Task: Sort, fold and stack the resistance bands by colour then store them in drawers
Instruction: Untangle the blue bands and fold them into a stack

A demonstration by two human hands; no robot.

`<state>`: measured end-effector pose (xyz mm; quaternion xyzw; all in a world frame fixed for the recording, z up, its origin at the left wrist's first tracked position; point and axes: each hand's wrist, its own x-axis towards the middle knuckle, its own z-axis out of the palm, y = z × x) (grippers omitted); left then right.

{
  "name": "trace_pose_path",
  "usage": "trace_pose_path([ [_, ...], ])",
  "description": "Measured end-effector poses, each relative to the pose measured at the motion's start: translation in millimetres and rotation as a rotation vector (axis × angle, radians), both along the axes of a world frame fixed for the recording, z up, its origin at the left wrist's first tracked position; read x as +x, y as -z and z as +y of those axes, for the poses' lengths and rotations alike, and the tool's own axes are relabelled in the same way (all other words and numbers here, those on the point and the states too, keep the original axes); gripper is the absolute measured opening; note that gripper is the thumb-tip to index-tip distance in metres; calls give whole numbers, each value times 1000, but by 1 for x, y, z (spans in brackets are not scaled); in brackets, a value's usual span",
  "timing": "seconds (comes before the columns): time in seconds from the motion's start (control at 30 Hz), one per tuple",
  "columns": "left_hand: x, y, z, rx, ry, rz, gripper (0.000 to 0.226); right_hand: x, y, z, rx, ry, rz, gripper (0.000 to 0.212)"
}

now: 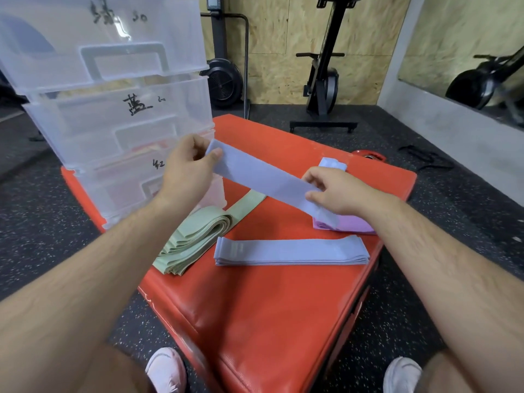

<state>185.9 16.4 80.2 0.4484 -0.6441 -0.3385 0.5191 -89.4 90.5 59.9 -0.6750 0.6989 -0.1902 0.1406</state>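
Note:
I hold a blue resistance band [261, 175] stretched flat in the air above the red padded box [269, 307]. My left hand [185, 171] pinches its far left end and my right hand [336, 191] pinches its near right end. Below it lies a flat stack of blue bands [292, 252]. A pile of green bands [195, 236] lies to the left, one strip trailing toward the back. Pink bands [357, 226] lie under my right wrist, and a small folded blue band [333, 163] sits behind my right hand.
Three clear plastic drawers [119, 114] with handwritten labels are stacked on the box's left rear corner. Black speckled rubber floor surrounds the box. Gym machines [323, 80] stand by the wooden back wall. A mirror wall is at right. My white shoes show at the bottom.

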Motion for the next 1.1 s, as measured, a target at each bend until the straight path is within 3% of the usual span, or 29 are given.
trace_pose_path([
  [0.13,6,7,5,94,-17,-63,12,-27,-8,18,21,92,91,6],
  [0.3,8,28,18,161,-8,-305,12,-48,-7,48,81,146,-44,28],
  [0.47,9,53,32,152,-3,-520,22,-53,13,66,119,240,-41,32],
  [0.6,9,77,42,34,90,-702,35,-38,37,71,113,209,68,26],
  [0.77,8,97,31,-104,149,-898,17,-32,58,73,98,189,120,14],
  [0.97,12,111,31,-51,114,-990,5,-28,71,74,81,114,312,16],
  [1.1,3,105,45,-275,119,-969,24,-19,68,74,-27,28,579,21],
])
